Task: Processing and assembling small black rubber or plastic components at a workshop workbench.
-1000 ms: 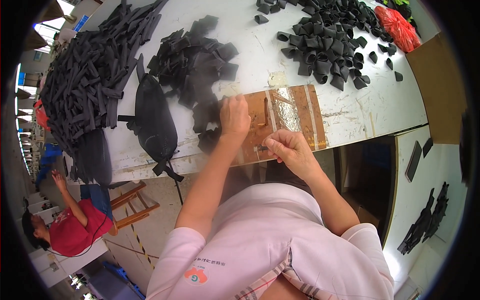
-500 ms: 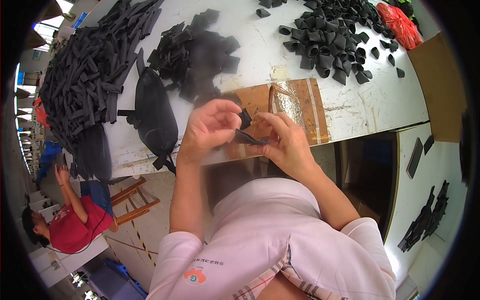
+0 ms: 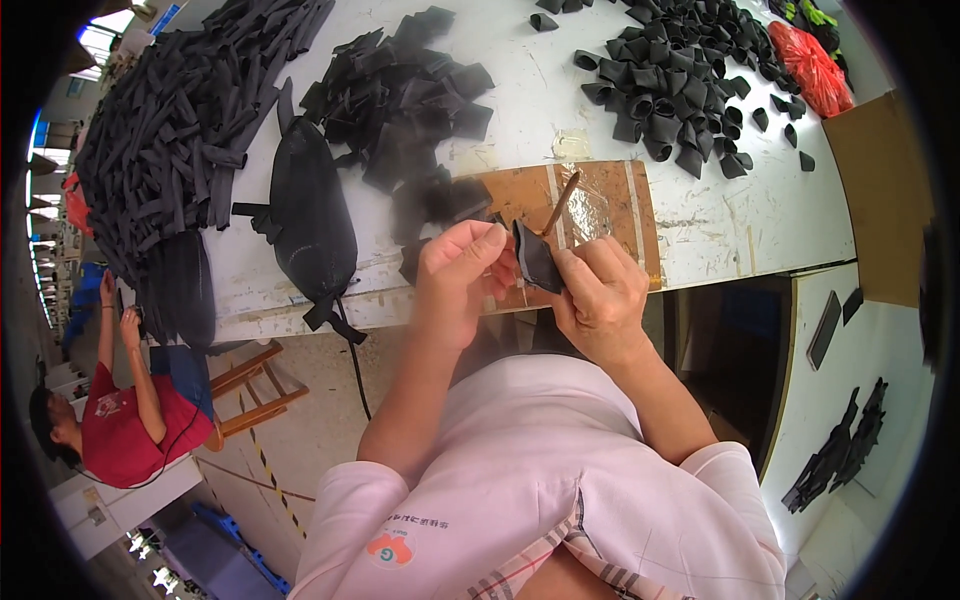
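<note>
Hands meet just above the near edge of the white worktable [image 3: 700,215], both closed on one small black piece [image 3: 537,262] of flat material. The left hand [image 3: 458,285] has its thumb and curled fingers pinched onto the piece's left edge; the right hand [image 3: 603,298] grips the right side, thumb on top and fingers folded beneath — so the piece stands nearly on edge between them, raised off the table. Directly behind the hands lies a brown cardboard pad [image 3: 610,205] crossed with strips of clear tape, and a thin stick-like tool [image 3: 558,203] rests slanted on it. Just left of the pad sits a loose heap of flat black squares [image 3: 410,110], and beyond that a long dark pouch-shaped item [image 3: 312,225] with straps hanging over the table's edge. A big stack of black strips [image 3: 175,130] fills the far left of the table. At the upper right spreads a pile of curled black loops [image 3: 680,80], with a red bag [image 3: 812,65] beside it. Off the table to the lower left, well apart, another person in a red shirt [image 3: 125,430] sits with arms raised — near a wooden stool [image 3: 250,395].
</note>
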Demonstrator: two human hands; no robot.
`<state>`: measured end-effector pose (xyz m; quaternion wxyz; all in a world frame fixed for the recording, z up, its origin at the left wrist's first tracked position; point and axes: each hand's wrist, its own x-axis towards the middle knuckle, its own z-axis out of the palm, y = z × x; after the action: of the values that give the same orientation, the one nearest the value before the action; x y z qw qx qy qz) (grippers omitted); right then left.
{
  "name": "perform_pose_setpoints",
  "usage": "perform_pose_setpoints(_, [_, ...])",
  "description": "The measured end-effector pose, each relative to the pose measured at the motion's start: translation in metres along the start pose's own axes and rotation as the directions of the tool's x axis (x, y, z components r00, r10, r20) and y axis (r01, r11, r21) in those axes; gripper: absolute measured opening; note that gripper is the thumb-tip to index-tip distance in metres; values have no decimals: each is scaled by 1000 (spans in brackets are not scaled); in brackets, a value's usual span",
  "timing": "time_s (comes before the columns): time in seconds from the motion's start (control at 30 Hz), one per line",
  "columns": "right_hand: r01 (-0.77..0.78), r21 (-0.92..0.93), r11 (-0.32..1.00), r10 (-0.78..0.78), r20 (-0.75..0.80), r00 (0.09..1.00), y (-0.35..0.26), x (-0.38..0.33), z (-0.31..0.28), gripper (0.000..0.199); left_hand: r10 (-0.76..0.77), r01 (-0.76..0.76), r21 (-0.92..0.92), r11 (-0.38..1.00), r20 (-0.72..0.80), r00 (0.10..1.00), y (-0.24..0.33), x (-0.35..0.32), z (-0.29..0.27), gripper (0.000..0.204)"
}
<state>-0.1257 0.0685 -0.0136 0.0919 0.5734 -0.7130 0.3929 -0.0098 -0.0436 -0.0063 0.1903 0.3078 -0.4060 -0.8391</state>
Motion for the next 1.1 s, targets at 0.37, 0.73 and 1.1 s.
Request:
perform_pose_setpoints(0.37, [15, -49, 999, -5, 187, 982, 5, -1, -8, 33, -139, 142, 79, 987, -36, 990, 4, 1, -3, 6])
perform_pose_setpoints(0.73, [-342, 398, 851, 333, 94, 938, -21, 18, -30, 10, 624, -559, 642, 525, 155, 765, -17, -14, 43, 5])
perform_pose_setpoints(1.1, [-434, 331, 838, 435, 75, 897, -7, 20, -13, 7, 472, -371, 372, 851, -233, 850, -18, 3, 44, 15])
